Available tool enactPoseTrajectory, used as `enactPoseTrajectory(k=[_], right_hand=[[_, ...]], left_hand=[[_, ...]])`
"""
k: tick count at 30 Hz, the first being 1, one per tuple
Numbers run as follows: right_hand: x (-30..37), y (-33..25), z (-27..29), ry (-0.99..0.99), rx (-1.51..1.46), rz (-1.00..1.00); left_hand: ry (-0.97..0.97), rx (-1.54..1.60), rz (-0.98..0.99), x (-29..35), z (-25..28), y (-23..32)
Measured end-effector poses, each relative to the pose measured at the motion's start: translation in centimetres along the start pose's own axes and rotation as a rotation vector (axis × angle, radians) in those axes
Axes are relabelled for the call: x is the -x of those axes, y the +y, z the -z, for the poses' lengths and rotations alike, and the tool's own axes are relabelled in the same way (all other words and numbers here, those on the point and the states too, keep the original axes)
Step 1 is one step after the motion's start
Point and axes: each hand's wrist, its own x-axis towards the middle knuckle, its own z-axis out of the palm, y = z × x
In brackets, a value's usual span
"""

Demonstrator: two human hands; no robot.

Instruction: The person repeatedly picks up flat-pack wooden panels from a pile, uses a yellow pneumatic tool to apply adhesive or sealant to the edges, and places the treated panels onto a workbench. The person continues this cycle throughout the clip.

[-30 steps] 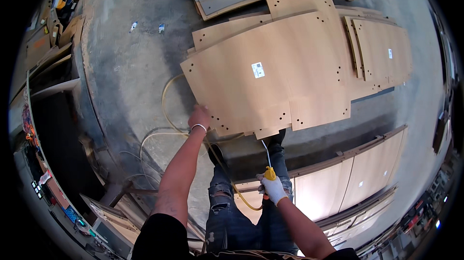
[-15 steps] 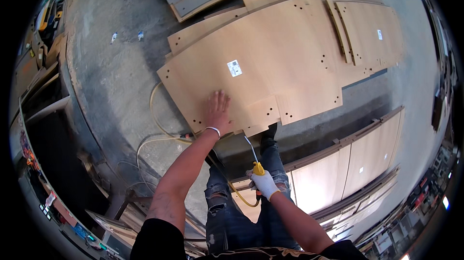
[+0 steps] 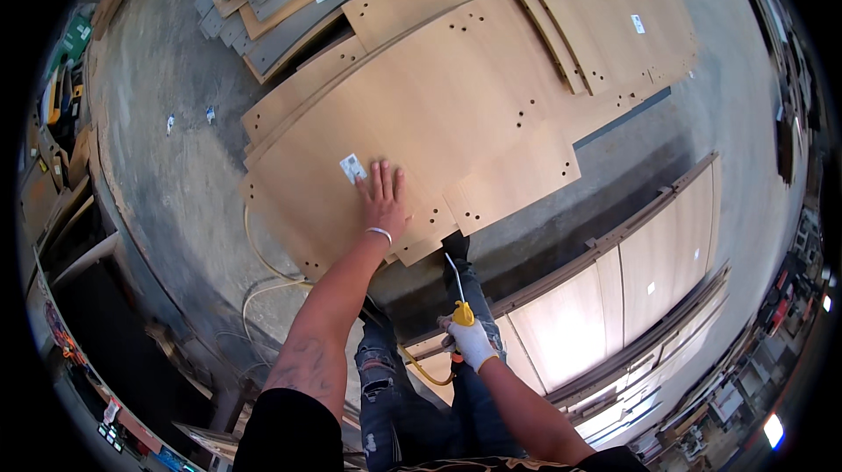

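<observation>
A grey concrete floor carried a broad pile of tan, curved-edged wooden panels towards twelve o'clock of the person. Its layers lay askew, with corners jutting out. No clamp or strap showed on it, so a hard push could have slid the upper sheets and scraped their faces.

A thin yellow flexible hose looped near the legs, between six and seven o'clock of the view; a careless step could have snagged it and tugged the tool.

The left hand, ungloved, lay palm down with fingers spread on the top panel, towards six o'clock of its middle. Splinters seemed the likeliest harm there, since skin met raw-looking wood.

The right hand, in a white knitted glove, was closed around a yellow blow gun with a slender bent metal nozzle. The nozzle aimed between eleven and twelve o'clock, near the panels' edge; a squeeze could have blown dust back at the person. Whether the trigger was pressed, I could not tell.

A white rectangular paper label sat at eleven o'clock of the left hand; rubbing fingers could have lifted its corner.
</observation>
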Motion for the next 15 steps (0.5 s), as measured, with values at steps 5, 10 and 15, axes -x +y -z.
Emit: enactPoseTrajectory(k=[5, 10, 15], right_hand=[[0.0, 0.5, 0.0, -0.028, 0.053, 0.034], [2.2, 0.2, 0.9, -0.07, 0.013, 0.06], [4.1, 1.9, 2.1, -0.05, -0.108, 0.051]], left_hand=[[0.214, -0.376, 0.075, 4.4, -5.8, -0.4], [0.033, -0.08, 0.005, 7.5, 4.1, 0.4], [0.085, 0.306, 0.03, 8.0, 21.6, -5.8]])
